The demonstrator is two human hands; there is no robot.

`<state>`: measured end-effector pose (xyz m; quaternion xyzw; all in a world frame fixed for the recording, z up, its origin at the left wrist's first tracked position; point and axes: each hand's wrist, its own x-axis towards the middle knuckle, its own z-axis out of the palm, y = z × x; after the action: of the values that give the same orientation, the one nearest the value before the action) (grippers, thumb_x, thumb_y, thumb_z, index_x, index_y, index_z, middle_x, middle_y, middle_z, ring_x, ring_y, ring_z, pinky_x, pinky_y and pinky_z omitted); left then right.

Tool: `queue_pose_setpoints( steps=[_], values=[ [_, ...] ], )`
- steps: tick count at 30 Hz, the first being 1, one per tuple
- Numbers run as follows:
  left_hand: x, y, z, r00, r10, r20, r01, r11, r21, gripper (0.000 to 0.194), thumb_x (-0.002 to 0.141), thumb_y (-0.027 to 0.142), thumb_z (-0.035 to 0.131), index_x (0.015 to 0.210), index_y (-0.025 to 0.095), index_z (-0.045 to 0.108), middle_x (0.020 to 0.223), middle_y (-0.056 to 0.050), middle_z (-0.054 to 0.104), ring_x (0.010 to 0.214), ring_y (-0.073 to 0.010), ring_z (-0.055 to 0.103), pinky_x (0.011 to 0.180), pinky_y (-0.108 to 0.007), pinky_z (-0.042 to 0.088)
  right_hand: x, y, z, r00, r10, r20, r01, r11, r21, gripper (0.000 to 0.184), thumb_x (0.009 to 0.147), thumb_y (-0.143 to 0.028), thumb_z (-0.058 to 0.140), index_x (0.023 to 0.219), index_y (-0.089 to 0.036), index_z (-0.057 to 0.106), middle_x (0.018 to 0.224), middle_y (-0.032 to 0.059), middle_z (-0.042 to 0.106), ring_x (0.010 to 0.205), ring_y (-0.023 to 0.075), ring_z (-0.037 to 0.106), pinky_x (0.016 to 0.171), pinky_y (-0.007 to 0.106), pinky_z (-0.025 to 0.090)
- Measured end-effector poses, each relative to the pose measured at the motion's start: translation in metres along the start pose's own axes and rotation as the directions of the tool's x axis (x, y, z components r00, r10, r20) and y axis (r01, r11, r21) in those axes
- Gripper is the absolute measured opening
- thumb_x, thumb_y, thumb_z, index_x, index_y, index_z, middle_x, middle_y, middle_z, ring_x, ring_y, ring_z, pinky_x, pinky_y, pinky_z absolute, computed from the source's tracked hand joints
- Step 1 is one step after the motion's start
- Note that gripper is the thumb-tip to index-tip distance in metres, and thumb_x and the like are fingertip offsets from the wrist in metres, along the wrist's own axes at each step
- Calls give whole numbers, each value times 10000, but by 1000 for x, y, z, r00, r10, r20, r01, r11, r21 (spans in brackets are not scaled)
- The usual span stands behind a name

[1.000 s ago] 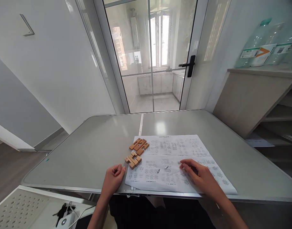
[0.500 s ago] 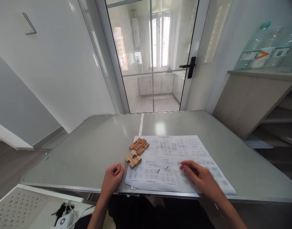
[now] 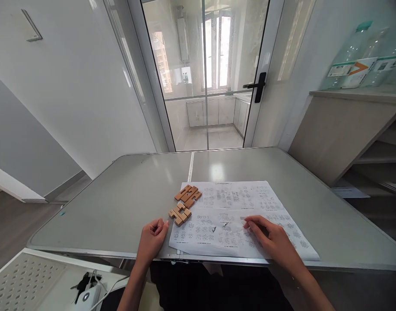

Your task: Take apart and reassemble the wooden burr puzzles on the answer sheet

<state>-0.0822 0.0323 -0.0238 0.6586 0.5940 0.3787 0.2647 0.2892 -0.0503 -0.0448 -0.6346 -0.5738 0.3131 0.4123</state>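
Note:
My left hand [image 3: 152,237] rests at the table's front edge, curled into a loose fist, with nothing seen in it. Just beyond it lie light wooden puzzle pieces [image 3: 180,214], notched and grouped together, partly on the paper's left edge. Darker reddish-brown wooden pieces [image 3: 188,195] lie flat behind them, also grouped. My right hand [image 3: 270,237] is over the right part of a large printed sheet [image 3: 230,248]; its fingers are loosely bent, fingertips at the paper, and no object shows in them. Rows of small diagrams cover the sheet, which has two small dark torn spots.
The grey folding table [image 3: 126,203] has a seam down its middle. At lower left, a white perforated stand [image 3: 26,276] holds a white charger [image 3: 87,298], cable and black keys [image 3: 84,283]. Plastic bottles [image 3: 343,56] stand on a shelf at right; a glass door [image 3: 185,116] is behind.
The view has shifted very slightly, with the scene a little higher in the frame. Both hands, the wooden pieces and the sheet keep their places.

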Motion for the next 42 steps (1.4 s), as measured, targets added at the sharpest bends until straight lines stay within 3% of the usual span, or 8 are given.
queue_pose_setpoints(
  steps=[18, 23, 38, 42],
  values=[
    [1, 6, 0, 1000, -12, -3, 12, 1000, 17, 484, 855, 484, 543, 621, 238, 198, 615, 65, 209, 605, -118, 233, 562, -221, 261, 1, 3, 1, 1000, -12, -15, 12, 1000, 4, 398, 992, -581, 507, 1083, -265, 730, 998, 43, 801, 842, 234, 722, 782, 326, 558],
    [0, 7, 0, 1000, -8, -2, 8, 1000, 13, 484, 856, 475, 551, 622, 236, 201, 618, 63, 220, 607, -118, 241, 565, -215, 265, 0, -1, 0, 1000, -12, -24, 11, 1000, -12, 409, 992, -592, 496, 1070, -268, 733, 989, 42, 800, 767, 227, 701, 766, 337, 556],
    [-3, 9, 2, 999, -5, -43, 6, 1000, 12, 463, 852, 431, 559, 626, 238, 204, 619, 63, 226, 600, -119, 265, 575, -221, 291, -2, -4, -1, 999, -14, -35, 13, 1000, -27, 400, 995, -584, 505, 1068, -273, 745, 970, 30, 802, 691, 203, 685, 650, 306, 529],
    [-4, 7, 2, 996, -17, -92, 19, 1000, 17, 456, 856, 435, 560, 623, 239, 220, 616, 65, 247, 585, -116, 267, 557, -226, 280, -3, -6, -1, 999, -19, -38, 19, 1000, -15, 417, 989, -598, 507, 1065, -265, 746, 974, 40, 804, 750, 219, 706, 694, 314, 544]
  ],
)
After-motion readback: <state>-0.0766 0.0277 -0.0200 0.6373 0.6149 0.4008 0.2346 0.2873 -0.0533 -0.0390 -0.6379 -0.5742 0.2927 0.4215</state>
